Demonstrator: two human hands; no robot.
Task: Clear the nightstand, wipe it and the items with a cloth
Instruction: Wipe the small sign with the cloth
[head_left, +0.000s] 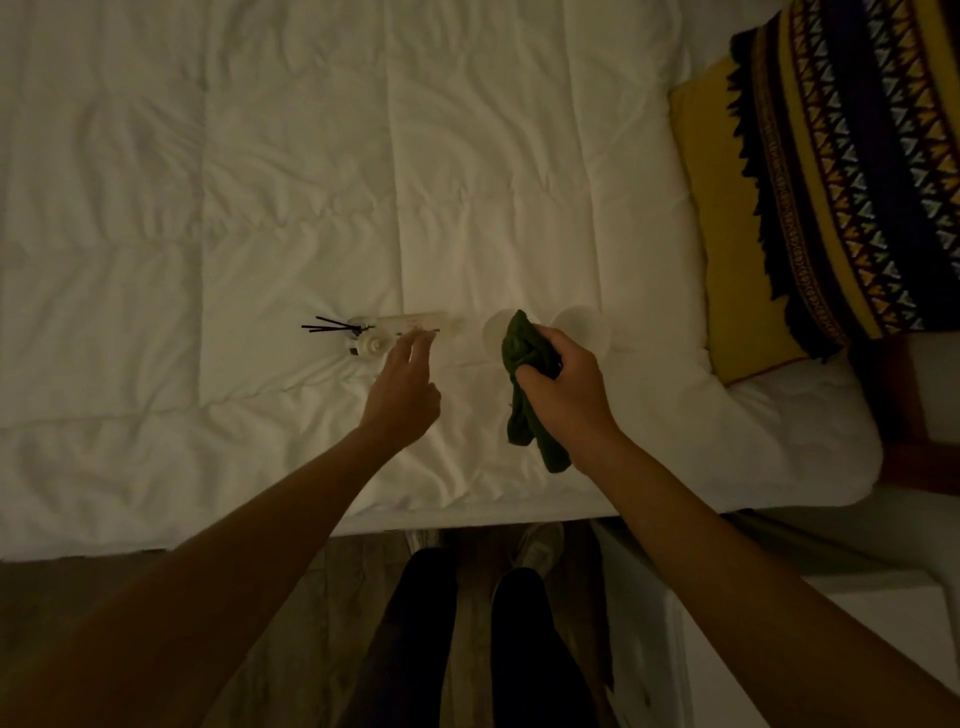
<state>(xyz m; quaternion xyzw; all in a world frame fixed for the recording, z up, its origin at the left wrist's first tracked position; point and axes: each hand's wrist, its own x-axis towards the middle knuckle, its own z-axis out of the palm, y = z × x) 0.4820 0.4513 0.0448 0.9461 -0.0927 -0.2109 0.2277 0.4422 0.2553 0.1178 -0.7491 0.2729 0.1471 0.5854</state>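
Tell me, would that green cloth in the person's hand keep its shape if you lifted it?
Probably not. The green cloth bunches where the right hand grips it, and its free end droops below, so it looks floppy. It seems light, since a loose grip carries it. Its soft, towel-like surface is unlikely to slip, though the dim light hides detail.

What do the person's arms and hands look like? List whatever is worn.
Both forearms are bare to the frame's edge: no sleeves show. The left hand and the right hand wear no gloves. No watch, bracelet or ring is visible in this dim light.
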